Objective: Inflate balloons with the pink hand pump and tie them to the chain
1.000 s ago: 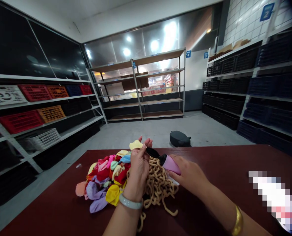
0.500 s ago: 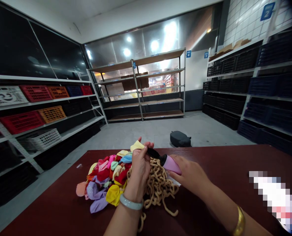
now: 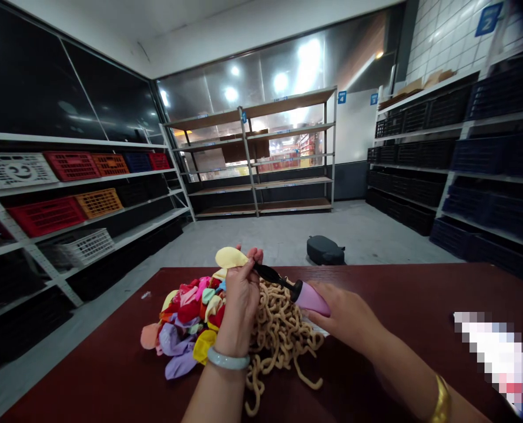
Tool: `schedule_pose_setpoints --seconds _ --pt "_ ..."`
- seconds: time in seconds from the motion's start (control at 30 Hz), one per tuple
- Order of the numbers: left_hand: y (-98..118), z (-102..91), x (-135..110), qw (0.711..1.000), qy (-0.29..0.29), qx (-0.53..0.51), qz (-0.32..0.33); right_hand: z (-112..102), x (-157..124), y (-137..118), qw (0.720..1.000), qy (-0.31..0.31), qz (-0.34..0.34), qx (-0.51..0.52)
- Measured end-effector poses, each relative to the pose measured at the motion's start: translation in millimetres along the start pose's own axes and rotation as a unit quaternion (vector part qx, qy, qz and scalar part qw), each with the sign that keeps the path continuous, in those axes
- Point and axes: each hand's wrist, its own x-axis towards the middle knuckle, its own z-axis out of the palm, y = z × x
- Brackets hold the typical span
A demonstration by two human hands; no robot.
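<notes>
My left hand [image 3: 244,279] is closed, pinching the neck of a pale yellow balloon [image 3: 230,257] at the black nozzle of a pump. The balloon is slightly filled, rounded and pointing left. My right hand [image 3: 345,308] wraps round the lilac body of the balloon pump [image 3: 312,298], whose black front end reaches toward my left hand. Beneath both hands lies a tangled heap of tan, knobbly rope-like pieces [image 3: 283,329]. Left of my left wrist is a pile of limp balloons [image 3: 186,329] in red, pink, purple, yellow and other colours.
The dark red table [image 3: 376,376] carries everything; a blurred-out flat object [image 3: 499,358] lies at its right. A dark grey bag [image 3: 325,250] sits on the floor beyond. Racks with coloured crates [image 3: 71,165] stand left, dark crates [image 3: 420,147] right, a brown-shelved rack [image 3: 288,182] behind.
The yellow balloon has gone from limp and folded to rounder and larger. My left hand and the balloon have shifted left, and the pump's black front part shows longer between the hands.
</notes>
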Motion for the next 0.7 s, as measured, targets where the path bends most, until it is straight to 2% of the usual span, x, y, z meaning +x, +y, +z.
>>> schedule_pose_setpoints --seconds 0.13,0.33,0.7 --pt "-7.4 3.8 -6.1 0.999 -0.025 -0.002 -0.022 -2.9 1.0 3.2 1.000 -0.003 -0.001 -0.003" --pt "-28.2 8.8 -18.9 0.993 -0.054 0.010 -0.102 -7.7 2.6 7.2 1.000 -0.005 0.006 -0.018" --pt "-27.7 15.4 -29.0 0.987 -0.061 -0.008 -0.148 -5.3 0.5 2.5 1.000 -0.004 0.017 -0.022"
